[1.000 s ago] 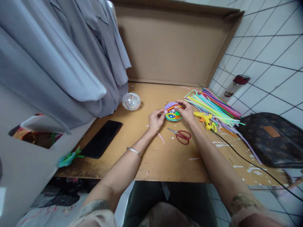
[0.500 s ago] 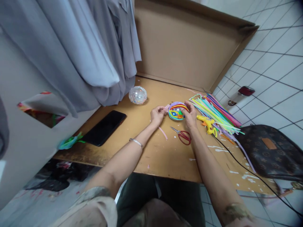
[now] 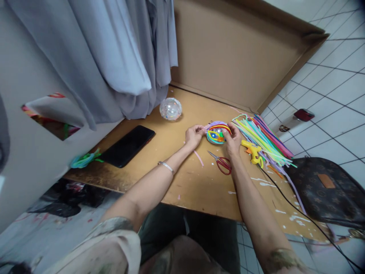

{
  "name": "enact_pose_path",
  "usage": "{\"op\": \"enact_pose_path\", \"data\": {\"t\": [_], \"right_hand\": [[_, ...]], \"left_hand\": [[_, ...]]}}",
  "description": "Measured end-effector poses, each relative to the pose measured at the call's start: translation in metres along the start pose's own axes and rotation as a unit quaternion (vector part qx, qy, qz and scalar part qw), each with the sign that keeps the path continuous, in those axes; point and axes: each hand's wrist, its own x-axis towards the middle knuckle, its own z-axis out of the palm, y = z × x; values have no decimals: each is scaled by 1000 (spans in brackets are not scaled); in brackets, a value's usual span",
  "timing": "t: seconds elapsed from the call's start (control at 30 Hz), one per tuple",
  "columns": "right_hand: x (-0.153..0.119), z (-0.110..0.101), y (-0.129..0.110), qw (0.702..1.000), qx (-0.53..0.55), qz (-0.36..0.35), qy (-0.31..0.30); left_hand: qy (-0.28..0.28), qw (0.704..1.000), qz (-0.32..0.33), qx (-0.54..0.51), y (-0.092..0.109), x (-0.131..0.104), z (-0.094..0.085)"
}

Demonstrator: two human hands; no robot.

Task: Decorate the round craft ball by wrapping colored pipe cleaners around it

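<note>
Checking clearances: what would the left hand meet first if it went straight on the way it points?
The left hand would likely meet the colourful ball first, just ahead; depth and any gap are unclear.

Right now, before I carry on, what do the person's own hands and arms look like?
The left hand and right hand are gloveless. A silver-coloured bangle circles the left wrist; nothing shows on the right one. Loose, pale sleeves with mottled green patches end around the elbows.
</note>
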Motion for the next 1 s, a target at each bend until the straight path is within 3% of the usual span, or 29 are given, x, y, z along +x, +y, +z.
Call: {"op": "enact_pose_path", "data": {"t": [0.43,0.8,1.0], "right_hand": [[1,0,5,1000,21,-4,2],[0,0,1,1000,7,1,2],[-1,0,-1,1000,-16,-9,-7]], "left_hand": [[-40,999,13,10,5,-2,2],[-32,997,58,39,9,-5,0],[-58,997,46,35,11,-3,-4]]}}
